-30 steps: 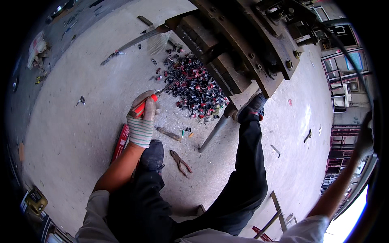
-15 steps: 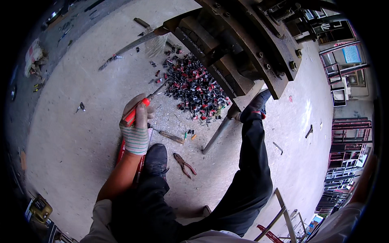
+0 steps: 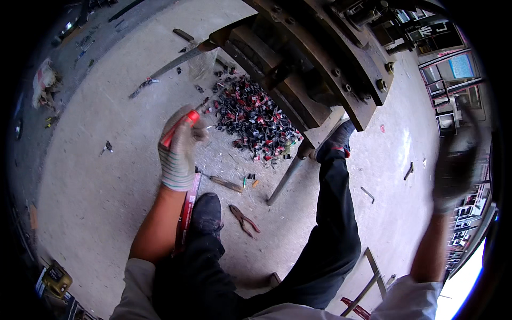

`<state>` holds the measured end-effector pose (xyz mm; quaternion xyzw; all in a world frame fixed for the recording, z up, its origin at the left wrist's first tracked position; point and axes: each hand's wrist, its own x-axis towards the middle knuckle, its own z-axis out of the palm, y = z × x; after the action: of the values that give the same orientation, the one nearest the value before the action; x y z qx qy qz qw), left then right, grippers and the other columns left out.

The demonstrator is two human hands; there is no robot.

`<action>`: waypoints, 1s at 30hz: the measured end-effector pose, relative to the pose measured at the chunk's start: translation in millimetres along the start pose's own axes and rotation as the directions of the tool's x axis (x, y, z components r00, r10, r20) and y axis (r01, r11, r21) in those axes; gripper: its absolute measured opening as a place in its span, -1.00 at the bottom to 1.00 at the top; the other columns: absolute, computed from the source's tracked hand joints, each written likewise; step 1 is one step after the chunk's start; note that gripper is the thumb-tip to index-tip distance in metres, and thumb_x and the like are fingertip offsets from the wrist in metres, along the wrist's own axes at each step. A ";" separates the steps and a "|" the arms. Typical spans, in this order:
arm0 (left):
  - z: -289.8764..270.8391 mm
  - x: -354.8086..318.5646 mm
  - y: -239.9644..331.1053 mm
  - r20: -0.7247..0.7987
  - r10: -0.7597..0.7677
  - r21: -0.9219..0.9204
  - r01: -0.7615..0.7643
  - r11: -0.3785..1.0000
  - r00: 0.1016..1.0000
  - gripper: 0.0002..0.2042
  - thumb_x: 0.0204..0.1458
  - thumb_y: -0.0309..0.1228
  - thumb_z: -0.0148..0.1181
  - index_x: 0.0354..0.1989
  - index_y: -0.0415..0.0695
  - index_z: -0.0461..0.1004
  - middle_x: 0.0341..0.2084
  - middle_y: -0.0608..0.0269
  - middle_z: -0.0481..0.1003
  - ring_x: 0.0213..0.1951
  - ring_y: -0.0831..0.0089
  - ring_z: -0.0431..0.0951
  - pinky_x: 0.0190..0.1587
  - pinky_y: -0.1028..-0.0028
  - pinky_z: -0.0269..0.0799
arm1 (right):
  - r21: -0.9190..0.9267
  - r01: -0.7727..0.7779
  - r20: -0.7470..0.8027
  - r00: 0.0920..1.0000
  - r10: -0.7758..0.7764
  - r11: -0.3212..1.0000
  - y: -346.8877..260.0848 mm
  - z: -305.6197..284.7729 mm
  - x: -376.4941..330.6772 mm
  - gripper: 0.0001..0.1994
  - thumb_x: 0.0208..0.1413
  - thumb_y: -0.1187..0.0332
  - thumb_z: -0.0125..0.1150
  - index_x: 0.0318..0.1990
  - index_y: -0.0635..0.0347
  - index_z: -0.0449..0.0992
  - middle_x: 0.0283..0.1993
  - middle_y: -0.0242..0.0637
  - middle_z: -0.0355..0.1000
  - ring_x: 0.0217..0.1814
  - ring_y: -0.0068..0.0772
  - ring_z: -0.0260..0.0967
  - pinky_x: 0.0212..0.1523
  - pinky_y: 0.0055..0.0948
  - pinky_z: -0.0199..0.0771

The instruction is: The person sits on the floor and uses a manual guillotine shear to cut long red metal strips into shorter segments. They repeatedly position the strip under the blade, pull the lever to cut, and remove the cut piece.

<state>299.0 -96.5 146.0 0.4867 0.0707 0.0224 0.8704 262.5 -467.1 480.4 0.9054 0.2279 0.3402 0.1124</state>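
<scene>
My left hand, in a white glove with striped cuff, is closed round the red handle of a screwdriver. Its blurred shaft points up toward a pile of small black and red pieces on the floor. My right hand, gloved, is raised at the far right. Motion smears its fingers, and whether it holds anything is unclear. Above the pile stands a heavy, dark steel machine. Pliers with reddish handles and a wooden-handled tool lie near my left shoe.
A long red strip lies beside my left leg. The machine's metal leg meets the floor near my right shoe. Metal frames lean along the right side. A dark yellow container stands at the lower left.
My right arm has swung into view, raised at the right. My left hand still grips the screwdriver, whose shaft has tilted more upward. The view has shifted slightly.
</scene>
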 end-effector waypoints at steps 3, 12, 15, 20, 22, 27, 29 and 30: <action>-3.7 -10.2 0.7 0.060 -0.006 0.019 0.005 1.000 0.998 -0.57 0.34 -0.21 0.16 0.27 -0.22 0.47 -0.13 0.13 0.63 -0.19 0.41 0.62 -0.12 0.36 0.55 | 0.444 -0.318 0.320 0.929 0.183 0.838 -117.3 71.6 -94.4 -0.63 -0.05 0.63 0.34 -0.02 0.17 0.58 -0.01 -0.12 0.56 0.05 -0.07 0.51 0.11 -0.20 0.49; -26.8 -50.2 -16.9 0.094 -0.257 -0.006 0.258 0.966 0.962 -0.54 0.36 -0.18 0.12 0.30 -0.22 0.43 -0.09 0.08 0.63 -0.11 0.34 0.64 0.00 0.31 0.56 | 0.454 -0.890 0.873 0.435 0.222 -0.041 -299.8 173.1 -122.8 -0.53 0.26 0.15 0.32 0.15 0.36 0.51 0.03 0.15 0.54 0.11 0.09 0.55 0.18 -0.14 0.54; -29.5 -54.2 -23.6 0.119 -0.274 -0.031 0.279 0.960 0.954 -0.53 0.35 -0.18 0.12 0.29 -0.23 0.44 -0.08 0.06 0.63 -0.07 0.30 0.64 0.05 0.27 0.56 | 0.454 -0.847 0.891 0.429 0.148 -0.277 -307.6 201.5 -118.8 -0.49 0.32 0.11 0.29 0.21 0.36 0.46 0.05 0.02 0.56 0.15 -0.18 0.54 0.21 -0.25 0.52; -26.2 -57.4 -26.0 0.191 -0.338 -0.108 0.362 0.926 0.922 -0.53 0.36 -0.17 0.08 0.32 -0.20 0.43 -0.01 0.05 0.60 0.03 0.28 0.60 0.18 0.22 0.51 | 0.348 -0.691 0.905 0.424 0.035 -0.634 -332.7 222.6 -100.5 -0.59 0.44 0.09 0.19 0.19 0.25 0.49 -0.01 -0.38 0.53 0.04 -0.60 0.38 0.12 -0.49 0.45; -23.8 -57.3 -24.3 0.201 -0.352 -0.150 0.384 0.911 0.914 -0.50 0.36 -0.15 0.08 0.34 -0.21 0.40 0.06 0.06 0.57 0.08 0.30 0.59 0.20 0.24 0.50 | 0.320 -0.651 0.908 0.418 0.026 -0.688 -339.3 224.8 -94.7 -0.61 0.46 0.07 0.17 0.15 0.21 0.52 -0.05 -0.45 0.52 -0.02 -0.66 0.37 0.06 -0.52 0.45; -30.3 -60.1 -27.1 0.189 -0.384 -0.146 0.412 0.899 0.904 -0.42 0.33 -0.10 0.12 0.41 -0.21 0.35 0.02 0.14 0.60 0.01 0.34 0.60 0.15 0.29 0.49 | 0.215 -0.697 0.934 0.351 -0.064 -0.684 -338.1 245.7 -90.1 -0.65 0.48 0.07 0.12 0.04 0.19 0.57 -0.15 -0.46 0.54 -0.09 -0.64 0.41 -0.01 -0.48 0.51; -46.1 -63.2 -30.1 0.216 -0.406 -0.023 0.421 0.907 0.888 -0.36 0.33 -0.04 0.12 0.45 -0.20 0.30 -0.01 0.13 0.61 -0.06 0.39 0.62 0.04 0.32 0.54 | 0.350 -0.692 0.933 0.318 0.169 -0.631 -336.0 266.1 -86.6 -0.70 0.48 0.12 0.13 -0.03 0.21 0.55 -0.18 -0.40 0.56 -0.14 -0.62 0.45 -0.07 -0.47 0.55; -55.4 -67.5 -32.8 0.120 -0.448 -0.013 0.452 0.892 0.886 -0.40 0.36 -0.05 0.10 0.42 -0.22 0.33 -0.06 0.12 0.62 -0.13 0.42 0.63 -0.06 0.35 0.57 | 0.429 -0.681 0.903 0.339 0.264 -0.594 -333.2 280.9 -83.3 -0.73 0.47 0.18 0.14 -0.09 0.23 0.50 -0.20 -0.33 0.58 -0.25 -0.56 0.49 -0.15 -0.46 0.57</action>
<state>223.3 -74.2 96.3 0.4397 0.1317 -0.2062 0.8642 282.6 -231.3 105.2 0.6409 -0.1846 -0.0871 -0.7400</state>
